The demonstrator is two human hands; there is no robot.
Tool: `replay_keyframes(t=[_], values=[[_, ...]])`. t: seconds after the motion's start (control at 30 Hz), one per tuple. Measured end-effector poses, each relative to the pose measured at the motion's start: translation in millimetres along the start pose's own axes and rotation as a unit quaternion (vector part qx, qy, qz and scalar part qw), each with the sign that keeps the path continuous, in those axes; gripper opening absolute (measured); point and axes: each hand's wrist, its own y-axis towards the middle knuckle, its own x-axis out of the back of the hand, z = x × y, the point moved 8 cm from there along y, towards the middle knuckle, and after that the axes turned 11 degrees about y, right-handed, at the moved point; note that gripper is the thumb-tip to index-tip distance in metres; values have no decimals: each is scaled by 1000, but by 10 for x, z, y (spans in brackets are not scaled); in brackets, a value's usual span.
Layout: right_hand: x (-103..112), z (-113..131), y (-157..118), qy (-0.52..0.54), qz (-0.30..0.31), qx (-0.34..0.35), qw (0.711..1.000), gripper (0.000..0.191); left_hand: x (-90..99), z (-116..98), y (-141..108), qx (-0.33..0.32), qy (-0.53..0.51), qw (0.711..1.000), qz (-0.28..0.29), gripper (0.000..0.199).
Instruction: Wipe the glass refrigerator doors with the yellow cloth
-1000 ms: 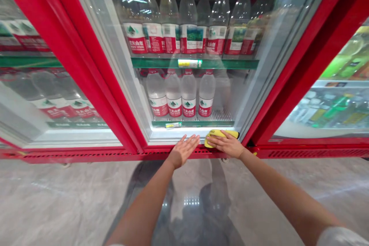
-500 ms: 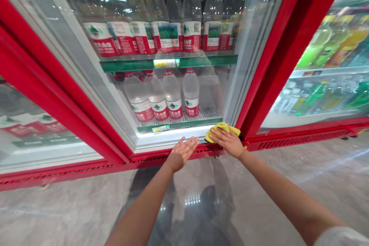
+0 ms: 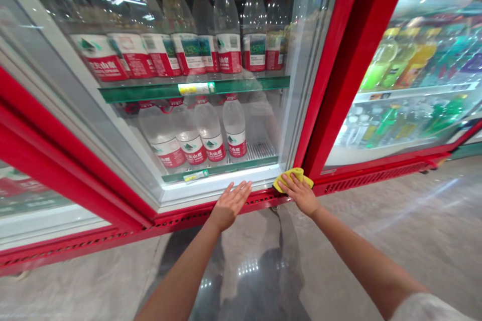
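A folded yellow cloth (image 3: 297,174) lies under my right hand (image 3: 299,192), pressed against the lower right corner of a glass door (image 3: 263,125) in a red frame. My right fingers are spread over the cloth and hold it there. My left hand (image 3: 230,204) is flat with fingers stretched out and nothing in it. It hovers at or just before the red bottom rail (image 3: 181,216) of the door; whether it touches cannot be made out. Behind the glass, red-capped water bottles (image 3: 213,133) stand on green-edged shelves (image 3: 233,87).
To the right, another cooler section (image 3: 395,95) holds bottles of coloured drinks. A further red-framed door (image 3: 41,210) is on the left. Below the coolers stretches a shiny grey floor (image 3: 339,281) with a vent grille (image 3: 380,175) above it.
My right hand and the cloth have shifted slightly right along the door's bottom edge, into the corner. The view has turned right, showing more of the right-hand cooler. My left hand stays stretched out.
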Motion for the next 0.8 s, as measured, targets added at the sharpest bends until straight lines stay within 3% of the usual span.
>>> replay_keyframes(t=[0.1, 0.17, 0.3, 0.4, 0.53, 0.6, 0.7, 0.8], values=[[-27, -4, -43, 19, 19, 28, 999, 60, -15, -33, 55, -6, 8, 1000, -3, 63], [65, -115, 76, 28, 7, -1, 1000, 65, -61, -70, 121, -12, 12, 1000, 14, 65], [281, -320, 277, 64, -104, -115, 986, 80, -203, -119, 281, -6, 23, 997, 69, 74], [170, -204, 167, 103, -156, -149, 971, 92, -277, -110, 351, 16, 37, 995, 91, 77], [-87, -35, -2, 130, -100, -114, 980, 99, -306, -113, 337, 12, 46, 994, 98, 78], [-48, -93, 26, 129, -94, -100, 982, 97, -302, -105, 308, 10, 45, 994, 101, 80], [115, -233, 156, 119, -146, -130, 974, 92, -276, -96, 273, 7, 38, 994, 100, 79], [101, -172, 202, 107, -161, -155, 969, 90, -251, -89, 251, 8, 27, 995, 94, 78]])
